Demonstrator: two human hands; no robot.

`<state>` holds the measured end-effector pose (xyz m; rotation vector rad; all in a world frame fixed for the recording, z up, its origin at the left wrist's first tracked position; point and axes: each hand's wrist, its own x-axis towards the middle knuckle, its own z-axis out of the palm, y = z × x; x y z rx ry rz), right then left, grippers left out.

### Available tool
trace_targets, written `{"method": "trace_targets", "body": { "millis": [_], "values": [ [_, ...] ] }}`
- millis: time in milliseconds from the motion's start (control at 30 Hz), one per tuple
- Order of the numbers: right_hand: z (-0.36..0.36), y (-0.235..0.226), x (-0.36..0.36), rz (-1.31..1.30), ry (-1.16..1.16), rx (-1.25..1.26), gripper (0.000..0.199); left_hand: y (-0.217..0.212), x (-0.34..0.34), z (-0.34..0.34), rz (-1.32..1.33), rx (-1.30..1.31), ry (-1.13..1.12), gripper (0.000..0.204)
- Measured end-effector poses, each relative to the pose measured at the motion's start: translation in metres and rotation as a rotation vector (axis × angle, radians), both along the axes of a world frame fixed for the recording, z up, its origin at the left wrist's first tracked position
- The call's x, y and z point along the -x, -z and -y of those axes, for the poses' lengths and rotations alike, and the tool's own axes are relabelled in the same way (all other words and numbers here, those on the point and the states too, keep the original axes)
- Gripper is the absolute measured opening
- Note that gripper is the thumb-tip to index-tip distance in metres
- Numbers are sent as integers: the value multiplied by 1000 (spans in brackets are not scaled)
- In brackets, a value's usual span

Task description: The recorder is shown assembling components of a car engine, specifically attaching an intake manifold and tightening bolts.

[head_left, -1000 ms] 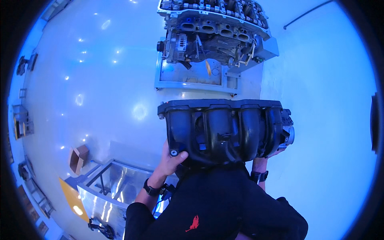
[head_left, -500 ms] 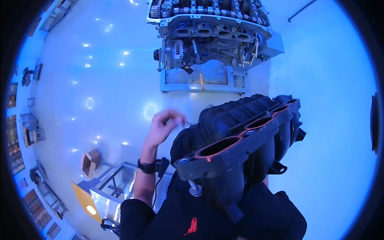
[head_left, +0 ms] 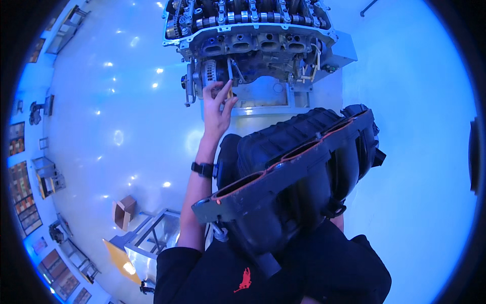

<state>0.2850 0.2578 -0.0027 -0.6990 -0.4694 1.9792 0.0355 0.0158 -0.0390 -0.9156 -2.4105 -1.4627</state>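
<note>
Head view: on the left, a box (head_left: 124, 212) is standing on the floor, with a yellow panel (head_left: 120, 258) and a metal frame (head_left: 152, 235) showing near it. The left hand (head_left: 216, 115) is reaching up toward the engine (head_left: 248, 46), its fingers parted and bending around a yellow loop (head_left: 230, 93); whether they are gripping it, I cannot tell. The manifold (head_left: 288, 200) is sitting tilted before the person's torso, below and to the right of the left hand and well apart from its fingers, its left corner overlapping the left forearm in view. The right hand is hiding behind the manifold, so its grip cannot be told; only a bit of forearm (head_left: 338, 223) is showing.

A second ago both hands were holding the manifold; now the left is away from it, up by the engine, and the orange-rimmed ports are facing upward into view.
</note>
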Motion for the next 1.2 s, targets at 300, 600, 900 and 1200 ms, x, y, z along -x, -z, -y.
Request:
{"method": "trace_targets", "body": {
  "millis": [300,600,900,1200],
  "values": [
    [11,0,26,21,19,30,61,16,20,-16,587,-297,90,55],
    [39,-1,41,64,26,50,62,-63,-17,70,641,-690,59,10],
    [51,-11,45,115,21,45,63,-144,-38,101,691,-678,449,99],
    [72,-18,41,148,116,74,64,-138,-37,103,872,-458,148,84]
  ]
}}
